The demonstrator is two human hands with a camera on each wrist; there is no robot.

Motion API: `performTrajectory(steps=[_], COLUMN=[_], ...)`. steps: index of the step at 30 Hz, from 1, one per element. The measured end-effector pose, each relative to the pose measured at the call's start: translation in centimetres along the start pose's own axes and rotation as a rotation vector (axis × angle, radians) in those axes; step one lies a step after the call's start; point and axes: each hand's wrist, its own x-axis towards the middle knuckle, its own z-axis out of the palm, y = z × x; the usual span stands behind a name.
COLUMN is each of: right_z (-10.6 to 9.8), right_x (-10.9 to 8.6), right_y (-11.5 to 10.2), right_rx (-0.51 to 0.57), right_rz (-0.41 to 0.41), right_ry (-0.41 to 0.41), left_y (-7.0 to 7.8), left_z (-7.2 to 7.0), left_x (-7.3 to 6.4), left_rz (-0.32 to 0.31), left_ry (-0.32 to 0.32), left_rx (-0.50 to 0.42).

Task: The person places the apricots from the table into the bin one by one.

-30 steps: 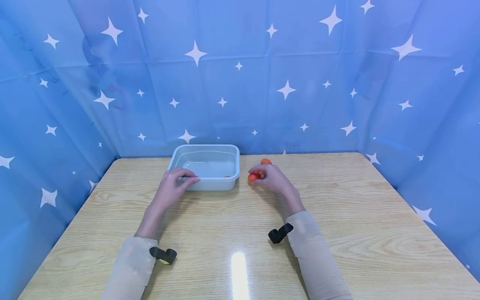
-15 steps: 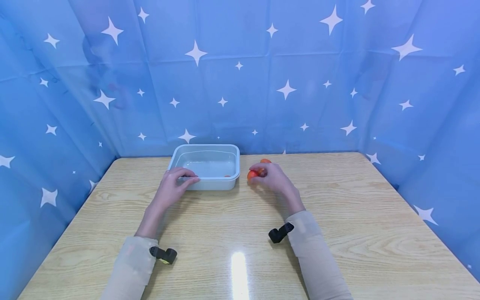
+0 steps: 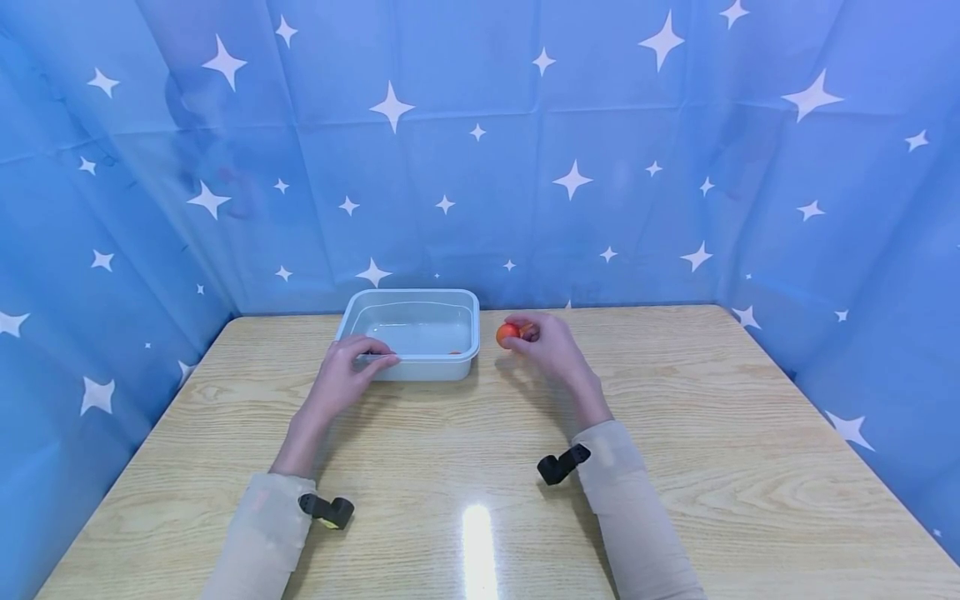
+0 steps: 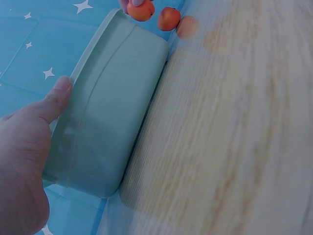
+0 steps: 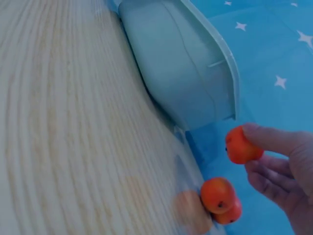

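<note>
Fruit [image 5: 242, 147] is pinched between the thumb and fingers of the right hand [image 3: 553, 343], off the table [image 3: 420, 450] and just right of the tub [image 3: 435, 369]. Fingertip grip makes sense, I'd guess, for something small and round. Left hand [image 3: 348, 367] pinches the tub's near rim, probably to steady it. Two more fruits [image 5: 218, 195] sit close together near the right hand, handy for reaching.

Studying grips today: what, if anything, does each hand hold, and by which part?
Left hand grips a pale blue rectangular plastic box by its near rim; right hand pinches a round orange fruit by its right side.
</note>
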Motion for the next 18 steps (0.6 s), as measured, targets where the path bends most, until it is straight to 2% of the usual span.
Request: performTrajectory(steps=[18], right_z=[-1.1], right_x=[0.0], right_y=[-2.3], right_rx=[0.045], right_rz=[-0.094], right_ry=[0.164], left_y=[0.1], left_z=[0.0], left_x=[0.0], left_rz=[0.023], left_ry=[0.006], left_rx=[-0.006])
